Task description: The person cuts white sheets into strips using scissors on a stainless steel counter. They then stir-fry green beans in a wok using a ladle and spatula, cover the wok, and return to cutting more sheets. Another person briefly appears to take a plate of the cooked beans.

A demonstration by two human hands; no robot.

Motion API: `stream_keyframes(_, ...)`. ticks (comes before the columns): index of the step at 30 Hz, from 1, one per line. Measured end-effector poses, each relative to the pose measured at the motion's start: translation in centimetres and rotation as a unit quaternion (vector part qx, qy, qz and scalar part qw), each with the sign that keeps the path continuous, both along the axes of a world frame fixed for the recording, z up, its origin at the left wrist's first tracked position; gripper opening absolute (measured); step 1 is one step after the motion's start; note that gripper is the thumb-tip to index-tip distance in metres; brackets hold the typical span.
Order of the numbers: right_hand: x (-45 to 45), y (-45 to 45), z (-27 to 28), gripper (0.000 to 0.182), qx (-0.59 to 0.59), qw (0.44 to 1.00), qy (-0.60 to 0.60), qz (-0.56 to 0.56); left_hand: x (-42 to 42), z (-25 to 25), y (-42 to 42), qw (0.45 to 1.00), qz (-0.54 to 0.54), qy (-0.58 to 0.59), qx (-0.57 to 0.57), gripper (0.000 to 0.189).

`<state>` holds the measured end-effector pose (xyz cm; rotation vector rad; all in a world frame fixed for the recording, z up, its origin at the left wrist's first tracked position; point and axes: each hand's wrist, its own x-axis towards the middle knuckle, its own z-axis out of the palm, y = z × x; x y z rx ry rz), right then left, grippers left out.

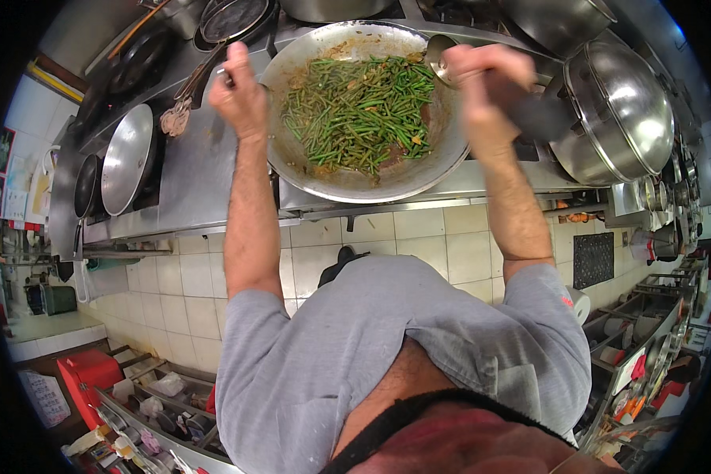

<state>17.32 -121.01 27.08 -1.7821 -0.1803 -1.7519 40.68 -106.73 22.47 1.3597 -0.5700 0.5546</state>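
Observation:
A wide metal wok (355,192) holds a heap of cut green beans (361,112) with small orange-brown bits among them. My left hand (239,98) is closed at the wok's left edge, on what looks like its loop handle. Above the right rim, my right hand (489,89) is closed around the handle of a large metal ladle or spoon; motion blurs both hand and handle. The bowl of that ladle (441,57) is over the wok's right rim, beside the beans. What lies under my right hand is partly hidden.
Left on the steel counter (195,172) are a shiny pan (128,160), a dark frying pan (87,185) and a crumpled cloth (176,118). A strainer (234,21) lies at the back left. Large steel bowls or pots (619,112) stand right. Below runs a tiled floor (420,237).

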Motion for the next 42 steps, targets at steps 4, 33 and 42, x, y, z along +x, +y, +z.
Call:
stream_keyframes(4,2.6,0.1,-4.1,0.023,0.007,0.994,0.011,-0.105,2.0,-4.4,-4.5,0.998,0.020,0.065,0.009,0.043)
stream_keyframes(33,-14.2,-1.1,2.8,0.020,-0.029,0.974,0.013,0.223,-5.9,4.1,-1.4,0.921,-0.348,0.094,-0.145,0.041)
stream_keyframes(42,-16.0,1.9,0.5,0.023,0.000,0.964,0.118,0.239,-13.0,-2.1,0.5,0.969,-0.229,0.085,0.025,0.041)
